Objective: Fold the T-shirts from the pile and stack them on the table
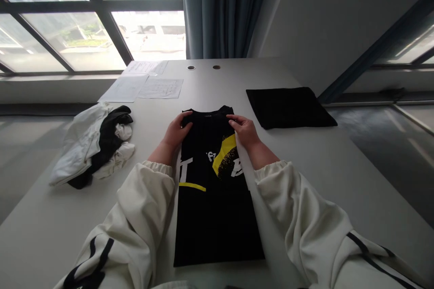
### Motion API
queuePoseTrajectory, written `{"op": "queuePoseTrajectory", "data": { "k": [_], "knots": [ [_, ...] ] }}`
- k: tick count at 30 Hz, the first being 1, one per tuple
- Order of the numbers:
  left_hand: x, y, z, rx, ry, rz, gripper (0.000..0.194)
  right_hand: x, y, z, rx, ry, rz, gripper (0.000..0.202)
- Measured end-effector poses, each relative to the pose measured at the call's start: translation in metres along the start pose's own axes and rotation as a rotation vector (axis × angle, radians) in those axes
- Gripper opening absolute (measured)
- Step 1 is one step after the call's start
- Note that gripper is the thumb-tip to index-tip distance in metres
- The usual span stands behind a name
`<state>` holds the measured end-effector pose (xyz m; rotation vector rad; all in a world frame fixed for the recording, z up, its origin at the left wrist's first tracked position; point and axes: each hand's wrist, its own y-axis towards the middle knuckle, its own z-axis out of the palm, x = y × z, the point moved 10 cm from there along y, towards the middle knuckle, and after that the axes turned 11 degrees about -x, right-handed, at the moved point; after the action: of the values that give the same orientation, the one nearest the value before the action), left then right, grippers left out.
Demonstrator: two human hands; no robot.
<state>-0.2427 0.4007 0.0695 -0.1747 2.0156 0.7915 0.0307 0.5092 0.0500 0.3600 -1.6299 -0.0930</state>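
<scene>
A black T-shirt (213,221) with yellow and white print lies lengthwise on the table in front of me, its sides folded into a long narrow strip. The neckline is at the far end and the straight lower edge faces me. At the far left corner, my left hand (176,133) has its thumb and fingers closed on the shirt's edge. My right hand (247,133) pinches the opposite edge near the right shoulder. The undersides of both grips are hidden.
On the white table (217,86), a folded black cloth (291,107) lies at the right. A crumpled pile of white and black clothes (91,144) sits at the left. Paper sheets (161,87) lie at the back left, near the window and a blue-grey curtain (220,13).
</scene>
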Motion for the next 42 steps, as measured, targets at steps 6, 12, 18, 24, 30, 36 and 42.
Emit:
{"op": "queuePoseTrajectory", "data": {
  "k": [6,12,18,24,30,36,42],
  "knots": [
    [-0.017,0.0,-0.029,-0.211,0.026,-0.034,0.024,0.007,-0.003,-0.011,-0.099,0.059,-0.039,0.029],
    [-0.037,-0.023,-0.037,-0.224,-0.118,-0.002,0.051,0.032,-0.029,-0.021,-0.093,0.047,-0.116,0.025],
    [-0.065,-0.064,-0.055,-0.119,0.045,0.09,0.054,0.06,-0.075,-0.033,0.047,0.074,-0.194,0.043],
    [-0.087,-0.114,-0.04,0.301,0.23,0.253,0.022,0.071,-0.12,-0.039,0.285,-0.232,-0.42,0.046],
    [-0.084,-0.153,-0.021,0.541,0.373,0.381,0.025,0.073,-0.146,-0.024,0.505,-0.419,-0.623,0.036],
    [-0.098,-0.155,-0.034,0.434,0.266,0.315,0.018,0.086,-0.147,-0.029,0.473,-0.351,-0.589,0.029],
    [-0.108,-0.165,-0.033,0.512,0.171,0.309,0.019,0.076,-0.152,-0.032,0.527,-0.362,-0.512,0.032]
  ]
}}
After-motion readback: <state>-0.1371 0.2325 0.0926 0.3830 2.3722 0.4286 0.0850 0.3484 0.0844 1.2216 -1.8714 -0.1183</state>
